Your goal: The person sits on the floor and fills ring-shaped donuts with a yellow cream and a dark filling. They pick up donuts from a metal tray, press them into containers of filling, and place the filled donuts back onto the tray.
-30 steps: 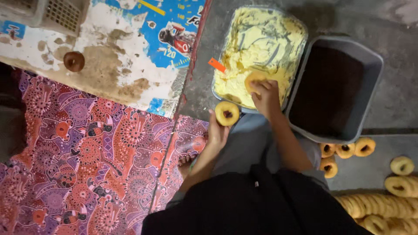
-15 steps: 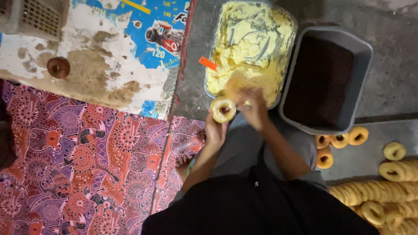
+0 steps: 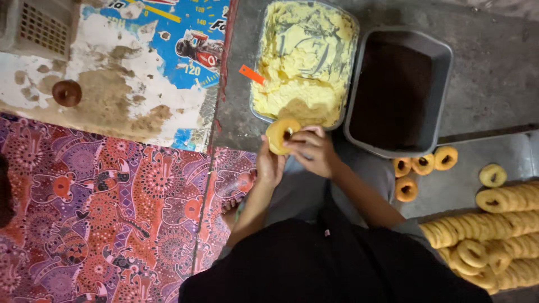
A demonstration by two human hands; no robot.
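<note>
Golden and ring-shaped, the doughnut [image 3: 282, 135] sits just left of the frame's centre, held between both hands right at the near edge of the tub of yellow cream [image 3: 306, 62]. The left hand [image 3: 270, 166] cups it from below with fingers curled around its rim; the right hand [image 3: 313, 151] closes over its right side, fingertips pinched at the hole. By the look of it, the step in hand is coating or filling the ring with cream, and the next move calls for a steady grip so that it does not tear or slip.

An orange spatula handle [image 3: 252, 74] pokes out of the cream at the tub's left edge. Just right of the tub stands a grey tray of dark brown crumbs [image 3: 393, 90]. Loose plain doughnuts [image 3: 422, 164] lie below that tray, and a stacked pile of doughnuts [image 3: 494, 224] fills the lower right. One chocolate-coated doughnut [image 3: 67, 93] rests on the worn printed mat [image 3: 140, 101] at upper left. Nothing blocks the hands.
</note>
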